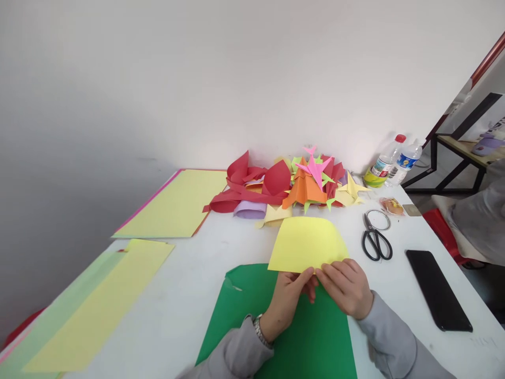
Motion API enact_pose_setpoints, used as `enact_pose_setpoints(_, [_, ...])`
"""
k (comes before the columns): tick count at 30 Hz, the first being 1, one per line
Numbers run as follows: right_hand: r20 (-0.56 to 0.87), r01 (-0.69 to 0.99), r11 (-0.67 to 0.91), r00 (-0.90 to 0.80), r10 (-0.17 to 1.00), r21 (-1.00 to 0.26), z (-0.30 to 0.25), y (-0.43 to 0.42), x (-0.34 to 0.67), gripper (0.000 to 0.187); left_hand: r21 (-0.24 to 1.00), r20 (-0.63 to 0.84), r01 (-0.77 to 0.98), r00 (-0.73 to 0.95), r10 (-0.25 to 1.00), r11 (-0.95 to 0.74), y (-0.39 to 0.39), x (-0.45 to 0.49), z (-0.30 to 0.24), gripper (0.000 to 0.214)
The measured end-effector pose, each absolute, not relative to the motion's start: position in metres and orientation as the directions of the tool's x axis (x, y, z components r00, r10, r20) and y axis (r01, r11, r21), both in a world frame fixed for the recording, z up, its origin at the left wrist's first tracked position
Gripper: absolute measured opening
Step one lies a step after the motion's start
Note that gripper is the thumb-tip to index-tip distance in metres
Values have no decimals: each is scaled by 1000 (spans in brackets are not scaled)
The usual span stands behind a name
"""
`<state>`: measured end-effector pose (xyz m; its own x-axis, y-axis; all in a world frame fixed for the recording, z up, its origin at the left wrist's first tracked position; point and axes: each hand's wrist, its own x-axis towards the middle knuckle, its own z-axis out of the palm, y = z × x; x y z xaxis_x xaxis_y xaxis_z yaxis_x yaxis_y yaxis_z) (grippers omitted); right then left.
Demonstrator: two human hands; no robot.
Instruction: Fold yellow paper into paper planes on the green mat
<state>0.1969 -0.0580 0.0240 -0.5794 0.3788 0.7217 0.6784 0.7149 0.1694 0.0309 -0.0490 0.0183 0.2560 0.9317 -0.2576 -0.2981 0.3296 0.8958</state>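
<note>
A sheet of yellow paper (307,242) is held up between my two hands, its far edge curving over. My left hand (290,297) pinches the near edge, thumb on top and fingers beneath. Close beside it, my right hand (347,287) grips the same edge farther right, near the sheet's corner. Under both hands lies a large green sheet (315,342) with a folded, torn-looking upper left corner. Black-handled scissors (376,239) rest on the white table to the right of my right hand.
Folded paper shapes, including an orange one (304,188) and red loops (252,184), pile against the wall. Paper stacks (177,205) lie left. A black phone (437,289), a tape ring (379,219) and two bottles (384,163) stand or lie right. Another person's grey sleeve (479,210) shows far right.
</note>
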Motion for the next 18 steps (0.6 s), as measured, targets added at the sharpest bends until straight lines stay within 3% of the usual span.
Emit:
enact_pose_setpoints(5, [751, 699, 695, -548, 370, 168, 25, -56, 198, 22, 898, -258, -306, 216, 942, 316, -48, 26, 17, 37])
enact_pose_setpoints(7, [762, 726, 671, -517, 390, 149, 24, -55, 201, 22, 943, -208, -214, 219, 953, 255, -51, 22, 15, 40])
enact_pose_setpoints(9, [767, 745, 655, -493, 410, 129, 23, -55, 203, 23, 998, -58, -17, 250, 967, 64, -55, 17, 14, 40])
enact_pose_setpoints(11, [763, 746, 654, -492, 419, 121, 22, -55, 203, 24, 954, 167, 194, 284, 944, -227, -61, 12, 13, 31])
enact_pose_setpoints(14, [751, 738, 661, -512, 417, 136, 22, -55, 200, 24, 725, 483, 412, 268, 833, -553, -63, 9, 13, 6])
enact_pose_setpoints(16, [751, 736, 660, -520, 407, 152, 21, -55, 197, 24, 468, 686, 550, 268, 677, -692, -60, 9, 14, 20])
enact_pose_setpoints(18, [756, 735, 658, -521, 396, 162, 21, -55, 195, 24, 197, 799, 642, 332, 500, -741, -55, 11, 16, 22])
